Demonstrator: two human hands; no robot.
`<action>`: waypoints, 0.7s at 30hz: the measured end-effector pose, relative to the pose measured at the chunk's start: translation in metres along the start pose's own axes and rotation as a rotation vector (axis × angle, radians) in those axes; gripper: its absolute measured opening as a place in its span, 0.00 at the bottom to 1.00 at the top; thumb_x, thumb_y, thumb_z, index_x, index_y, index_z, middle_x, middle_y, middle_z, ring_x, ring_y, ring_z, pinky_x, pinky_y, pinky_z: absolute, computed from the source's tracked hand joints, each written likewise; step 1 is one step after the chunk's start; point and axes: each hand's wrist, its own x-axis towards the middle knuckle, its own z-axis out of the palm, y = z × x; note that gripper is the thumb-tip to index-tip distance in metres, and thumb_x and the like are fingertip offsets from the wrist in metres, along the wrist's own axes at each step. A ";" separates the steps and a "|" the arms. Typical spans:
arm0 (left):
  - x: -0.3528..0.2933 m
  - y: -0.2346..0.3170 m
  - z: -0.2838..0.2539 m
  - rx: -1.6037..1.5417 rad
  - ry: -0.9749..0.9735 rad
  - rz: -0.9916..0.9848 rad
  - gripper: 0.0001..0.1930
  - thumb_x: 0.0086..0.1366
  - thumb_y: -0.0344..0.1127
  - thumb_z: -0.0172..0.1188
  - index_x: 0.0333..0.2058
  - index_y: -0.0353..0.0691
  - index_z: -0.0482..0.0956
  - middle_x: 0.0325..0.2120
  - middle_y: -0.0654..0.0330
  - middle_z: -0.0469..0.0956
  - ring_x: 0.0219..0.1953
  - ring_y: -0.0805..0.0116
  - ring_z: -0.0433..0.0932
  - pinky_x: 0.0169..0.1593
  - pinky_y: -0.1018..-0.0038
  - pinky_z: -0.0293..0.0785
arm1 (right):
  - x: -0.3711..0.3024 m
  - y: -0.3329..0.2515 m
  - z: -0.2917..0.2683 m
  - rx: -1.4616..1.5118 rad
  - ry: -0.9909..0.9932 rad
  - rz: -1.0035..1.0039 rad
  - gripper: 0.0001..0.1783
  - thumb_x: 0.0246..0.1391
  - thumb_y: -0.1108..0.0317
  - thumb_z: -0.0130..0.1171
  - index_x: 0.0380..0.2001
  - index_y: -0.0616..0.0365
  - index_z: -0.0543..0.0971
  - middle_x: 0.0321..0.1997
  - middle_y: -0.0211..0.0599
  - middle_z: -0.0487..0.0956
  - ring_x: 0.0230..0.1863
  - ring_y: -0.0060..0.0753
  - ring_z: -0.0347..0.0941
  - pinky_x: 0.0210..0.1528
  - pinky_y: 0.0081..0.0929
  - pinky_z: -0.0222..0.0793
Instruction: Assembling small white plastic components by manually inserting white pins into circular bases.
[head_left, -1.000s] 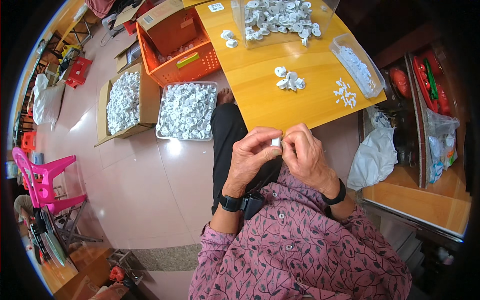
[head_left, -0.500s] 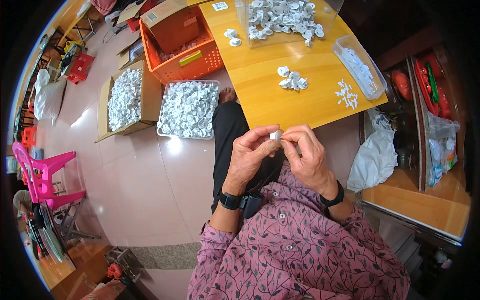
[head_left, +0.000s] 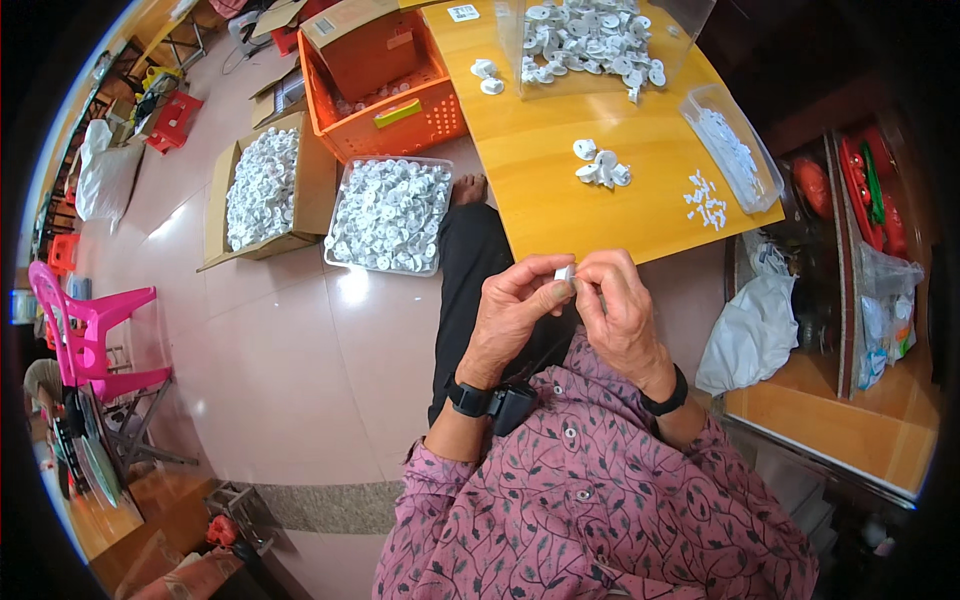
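Between the thumb and forefinger of my left hand [head_left: 510, 315] is a small white plastic part [head_left: 565, 272]. My right hand [head_left: 622, 318] is closed in a pinch against the part's right side; whatever its fingertips hold is too small and covered to make out. Both hands are in front of my lap, just off the near edge of the yellow wooden table [head_left: 540, 220]. On that table, beyond my hands, lies a little cluster of white round plastic parts [head_left: 604, 170]. Right of the cluster, tiny white plastic pieces [head_left: 706, 203] are scattered.
A clear tub [head_left: 770, 190] of tiny white pieces stands at the table's right edge. Farther back is a clear bin [head_left: 510, 50] of round parts. On the floor at left are a filled white tray [head_left: 388, 215], a cardboard box [head_left: 218, 205] and an orange crate [head_left: 430, 130].
The whole view has shifted slightly, so the table and floor containers appear farther right. Both hands keep their hold at the white part, with only a slight change in finger position.
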 end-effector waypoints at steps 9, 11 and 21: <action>-0.002 0.003 0.000 0.016 0.028 0.012 0.16 0.66 0.24 0.63 0.52 0.31 0.79 0.36 0.61 0.81 0.32 0.77 0.75 0.37 0.81 0.73 | 0.004 -0.003 -0.001 0.082 -0.009 0.032 0.10 0.53 0.84 0.60 0.36 0.63 0.73 0.37 0.45 0.74 0.35 0.47 0.76 0.35 0.36 0.74; 0.000 0.002 -0.001 0.009 0.018 0.023 0.16 0.66 0.24 0.63 0.52 0.31 0.79 0.36 0.61 0.81 0.32 0.77 0.75 0.37 0.81 0.73 | 0.005 0.001 0.000 0.054 -0.005 0.000 0.10 0.52 0.83 0.60 0.36 0.63 0.73 0.38 0.45 0.74 0.35 0.48 0.76 0.35 0.36 0.74; -0.002 0.005 -0.001 0.083 0.010 0.008 0.15 0.66 0.26 0.64 0.51 0.32 0.80 0.36 0.62 0.82 0.33 0.78 0.76 0.37 0.81 0.74 | 0.001 0.002 0.005 -0.009 0.005 -0.028 0.09 0.53 0.82 0.58 0.37 0.62 0.72 0.41 0.47 0.72 0.36 0.50 0.76 0.35 0.37 0.74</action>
